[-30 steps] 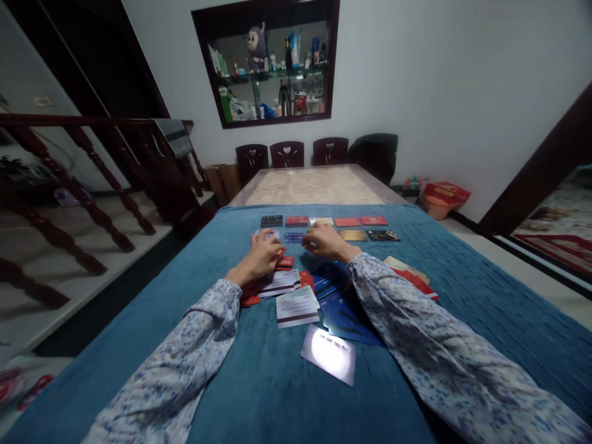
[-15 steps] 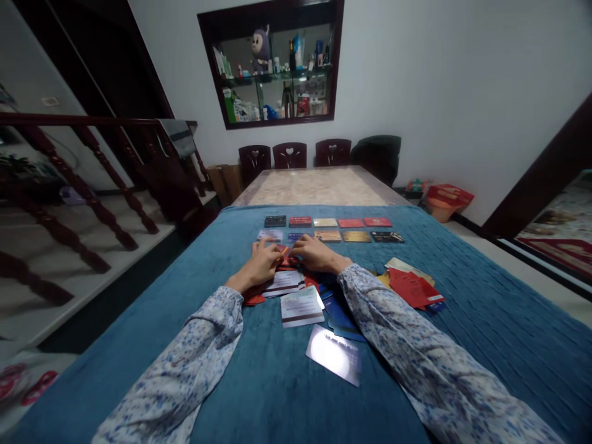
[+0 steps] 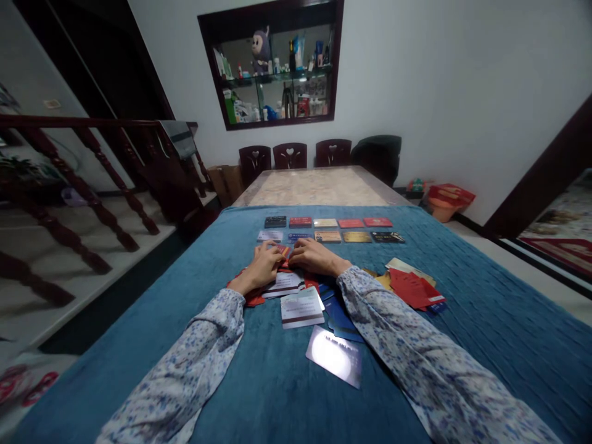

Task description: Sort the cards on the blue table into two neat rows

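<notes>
A blue cloth point(image 3: 259, 382) on the table point(image 3: 314, 185) bears two rows of cards point(image 3: 327, 237) beyond the fingers point(image 3: 303, 246), white cards point(image 3: 303, 308) nearer than them, red cards point(image 3: 409, 288) to their right.

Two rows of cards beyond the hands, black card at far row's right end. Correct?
Wrong end: in the head view, the black card is at the left end of the far row; its right end has a red card. Two rows of cards beyond the left hand and right hand stands.

A red card point(image 3: 283, 250) with yellow marking is partly hidden. At five o'clock from it, a white card point(image 3: 302, 308) with dark stripe lies flat, its writing too small for reading.
</notes>
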### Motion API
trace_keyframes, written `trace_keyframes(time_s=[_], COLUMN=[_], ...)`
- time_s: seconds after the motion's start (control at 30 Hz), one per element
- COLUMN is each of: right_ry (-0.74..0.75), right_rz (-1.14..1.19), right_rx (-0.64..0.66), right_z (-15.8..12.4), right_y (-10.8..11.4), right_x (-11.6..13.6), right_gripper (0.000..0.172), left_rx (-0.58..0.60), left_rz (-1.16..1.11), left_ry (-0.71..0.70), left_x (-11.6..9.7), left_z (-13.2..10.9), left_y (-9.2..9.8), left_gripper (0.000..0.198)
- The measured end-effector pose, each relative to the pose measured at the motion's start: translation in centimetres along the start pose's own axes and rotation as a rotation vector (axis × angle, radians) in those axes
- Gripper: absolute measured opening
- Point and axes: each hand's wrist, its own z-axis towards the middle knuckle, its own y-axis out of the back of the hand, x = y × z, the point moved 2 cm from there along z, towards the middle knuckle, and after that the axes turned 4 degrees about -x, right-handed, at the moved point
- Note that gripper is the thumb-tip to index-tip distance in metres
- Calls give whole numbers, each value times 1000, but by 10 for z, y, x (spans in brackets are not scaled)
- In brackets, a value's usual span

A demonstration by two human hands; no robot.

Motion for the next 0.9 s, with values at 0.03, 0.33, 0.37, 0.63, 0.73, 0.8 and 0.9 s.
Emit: trace_keyframes(time_s=[0.03, 0.33, 0.37, 0.63, 0.73, 0.8, 0.9], right_ry=[23, 117, 112, -43, -131, -196, -270], right_rz=[-10, -102, -107, -133, -109, -113, -131], right_rx=[-16, -133, -154, -311, -369, -408, -439], right_z=[0, -4, -5, -11, -11, -12, -14], right_y=[0, 3, 5, 14, 15, 16, 15], right_x=[0, 0, 0, -5, -9, -11, -13], right_gripper=[19, 24, 25, 30, 29, 26, 20], left_rx=[3, -5, -5, -31, -30, -33, -57], left_rz=[5, 30, 32, 22, -3, -25, -71], left_ry=[2, 31, 34, 23, 25, 40, 65], left_x=[0, -4, -5, -5, -1, 1, 2], left_z=[0, 0, 0, -3, -3, -2, -1], left_y=[0, 4, 5, 4, 0, -1, 0], left_gripper=[33, 45, 45, 44, 39, 39, 46])
